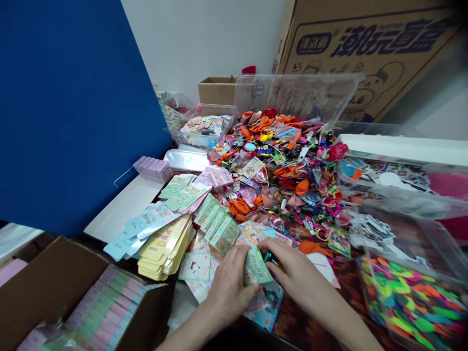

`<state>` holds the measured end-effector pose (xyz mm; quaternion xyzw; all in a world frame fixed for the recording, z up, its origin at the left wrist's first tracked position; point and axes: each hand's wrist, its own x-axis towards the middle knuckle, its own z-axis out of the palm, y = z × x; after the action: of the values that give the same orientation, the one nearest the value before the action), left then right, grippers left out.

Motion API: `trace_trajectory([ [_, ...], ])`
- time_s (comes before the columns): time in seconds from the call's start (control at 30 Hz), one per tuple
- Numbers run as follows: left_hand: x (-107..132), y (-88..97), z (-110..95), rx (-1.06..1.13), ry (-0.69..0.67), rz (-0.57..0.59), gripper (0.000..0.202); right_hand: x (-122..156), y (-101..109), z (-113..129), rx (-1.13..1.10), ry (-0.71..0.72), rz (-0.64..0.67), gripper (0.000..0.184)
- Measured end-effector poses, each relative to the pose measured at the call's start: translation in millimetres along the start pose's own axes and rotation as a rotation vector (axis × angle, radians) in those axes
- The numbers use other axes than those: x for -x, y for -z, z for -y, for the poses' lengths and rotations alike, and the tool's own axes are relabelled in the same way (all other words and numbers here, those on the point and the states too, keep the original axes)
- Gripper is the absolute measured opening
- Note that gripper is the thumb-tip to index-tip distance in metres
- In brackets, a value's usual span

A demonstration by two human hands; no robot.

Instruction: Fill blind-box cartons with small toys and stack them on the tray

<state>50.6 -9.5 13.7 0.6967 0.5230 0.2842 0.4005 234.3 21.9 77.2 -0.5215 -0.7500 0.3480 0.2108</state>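
My left hand (229,277) grips a small green printed card box (256,267), its fingers on the box's left side. At the box's right edge, my right hand (292,263) pinches a small shiny dark-teal item (269,257) whose kind I cannot make out. Several green boxes (218,222) stand in a row just beyond my left hand. Printed cards (195,266) lie left of that hand, and a blue printed sheet (268,304) lies beneath both hands. Flat yellow cartons (164,246), blue cartons (146,224) and green cartons (185,191) are fanned out further left.
A large heap of small colourful toys (278,170) spills from a clear bin across the table. Right stands a clear bin of bright plastic pieces (413,302). An open carton of packed pastel boxes (109,307) sits lower left, below a blue panel (73,112). Behind leans a big cardboard box (373,53).
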Motion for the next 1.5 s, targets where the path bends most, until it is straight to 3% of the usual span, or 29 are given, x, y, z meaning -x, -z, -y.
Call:
trace_trajectory([
  [0.13, 0.7, -3.3, 5.3, 0.010, -0.010, -0.021, 0.069, 8.8, -3.8, 5.3, -0.015, 0.006, -0.188, 0.025],
  [0.3, 1.6, -13.1, 14.9, 0.007, -0.094, -0.015, 0.070, 27.4, -13.0, 19.2, -0.024, 0.035, -0.161, 0.023],
  [0.43, -0.9, -14.5, 17.5, -0.019, -0.112, 0.000, 0.062, 48.8, 4.4, 12.7, -0.191, -0.050, -0.327, 0.020],
  [0.53, -2.2, -13.4, 21.6, -0.069, -0.111, -0.010, 0.062, 70.3, 37.4, -23.1, -0.168, -0.239, -0.493, 0.022],
  [0.63, -3.4, -14.3, 25.6, -0.108, -0.138, 0.021, 0.064, 87.8, 80.8, -81.8, -0.029, -0.436, -0.682, 0.029],
  [0.73, -4.4, -16.8, 27.1, -0.130, -0.178, 0.072, 0.066, 93.9, 124.3, -141.3, 0.091, -0.552, -0.779, 0.032],
  [0.87, -3.2, -20.9, 31.5, -0.178, -0.226, 0.123, 0.069, 81.7, 160.6, -195.5, 0.214, -0.708, -0.705, 0.030],
  [1.03, -1.0, -24.0, 37.1, -0.223, -0.230, 0.132, 0.071, 39.7, 160.0, -227.6, 0.284, -0.839, -0.603, 0.023],
  [1.13, -1.3, -22.8, 37.6, -0.213, -0.229, 0.125, 0.073, 21.7, 154.2, -233.3, 0.280, -0.820, -0.585, 0.026],
  [1.2, -1.3, -21.0, 38.7, -0.200, -0.219, 0.107, 0.072, 23.8, 156.0, -230.7, 0.274, -0.789, -0.596, 0.025],
  [1.37, -1.5, -17.5, 40.5, -0.167, -0.163, 0.055, 0.068, 75.1, 167.1, -206.5, 0.327, -0.704, -0.650, 0.021],
  [1.5, -5.2, -19.1, 35.9, -0.116, -0.191, 0.090, 0.068, 120.0, 163.7, -183.5, 0.448, -0.683, -0.713, 0.024],
])
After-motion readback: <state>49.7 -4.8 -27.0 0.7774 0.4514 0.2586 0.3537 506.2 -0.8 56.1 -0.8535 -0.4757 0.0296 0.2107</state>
